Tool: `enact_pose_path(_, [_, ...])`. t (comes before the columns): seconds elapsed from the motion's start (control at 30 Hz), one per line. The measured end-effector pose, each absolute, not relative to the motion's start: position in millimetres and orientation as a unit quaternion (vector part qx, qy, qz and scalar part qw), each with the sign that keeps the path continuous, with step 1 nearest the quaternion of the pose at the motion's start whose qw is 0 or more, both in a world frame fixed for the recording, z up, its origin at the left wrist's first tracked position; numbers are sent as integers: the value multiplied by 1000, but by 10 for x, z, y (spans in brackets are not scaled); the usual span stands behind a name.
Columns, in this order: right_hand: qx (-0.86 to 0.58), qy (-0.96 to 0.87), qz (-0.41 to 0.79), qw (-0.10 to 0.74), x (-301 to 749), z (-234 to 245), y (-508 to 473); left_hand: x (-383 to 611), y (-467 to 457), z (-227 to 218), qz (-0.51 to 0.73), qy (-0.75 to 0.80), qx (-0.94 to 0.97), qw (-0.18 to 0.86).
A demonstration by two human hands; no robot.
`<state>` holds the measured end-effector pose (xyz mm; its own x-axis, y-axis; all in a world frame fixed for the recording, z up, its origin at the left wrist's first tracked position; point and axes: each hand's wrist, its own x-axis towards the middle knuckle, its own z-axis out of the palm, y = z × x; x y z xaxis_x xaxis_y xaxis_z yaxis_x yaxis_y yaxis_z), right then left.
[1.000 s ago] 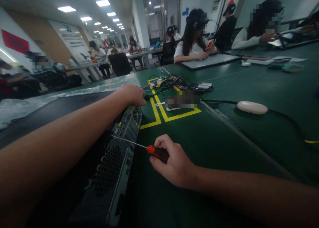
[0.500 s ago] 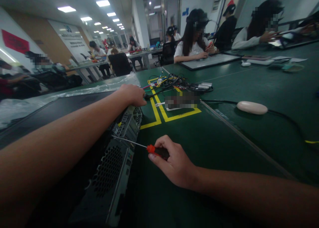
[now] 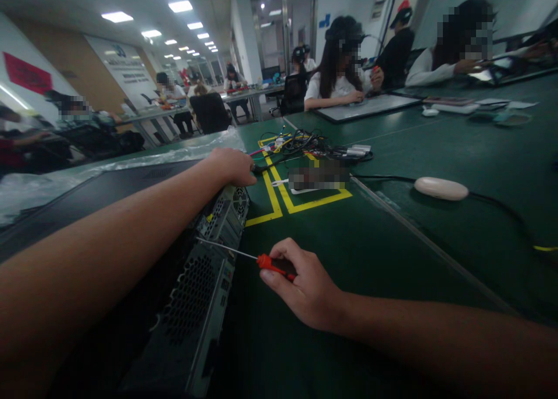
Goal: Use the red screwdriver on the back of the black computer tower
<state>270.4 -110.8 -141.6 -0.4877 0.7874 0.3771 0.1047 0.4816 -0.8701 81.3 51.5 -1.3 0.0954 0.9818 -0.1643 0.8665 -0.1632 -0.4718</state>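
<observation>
A black desktop computer case (image 3: 200, 352) lies on its side at the left, its metal rear panel with honeycomb vents facing right. My left hand (image 3: 231, 165) is closed over the far rear corner of the case; its fingertips are partly hidden. Beside those fingers sits a black cable end (image 3: 258, 168). My right hand (image 3: 311, 288) is wrapped around a screwdriver (image 3: 267, 262) with a red and black handle. Its thin shaft points left, and the tip meets the rear panel near its upper edge, under my left forearm.
Beyond the case lies a tangle of cables (image 3: 305, 143) beside yellow tape (image 3: 305, 205) on the green table (image 3: 392, 259). A blurred-out dark object (image 3: 318, 177) rests within the tape. A white oval device (image 3: 441, 188) on a black cord is at right. Other people sit across the table.
The screwdriver handle has turned slightly in my right hand, while its tip stays at the same spot. My left hand has not visibly moved.
</observation>
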Motion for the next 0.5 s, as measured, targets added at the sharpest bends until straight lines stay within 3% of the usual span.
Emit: enact_pose_path(0.5, [-255, -766, 422, 413, 2697, -1389, -1075, 792, 535, -25, 220, -641, -724, 127])
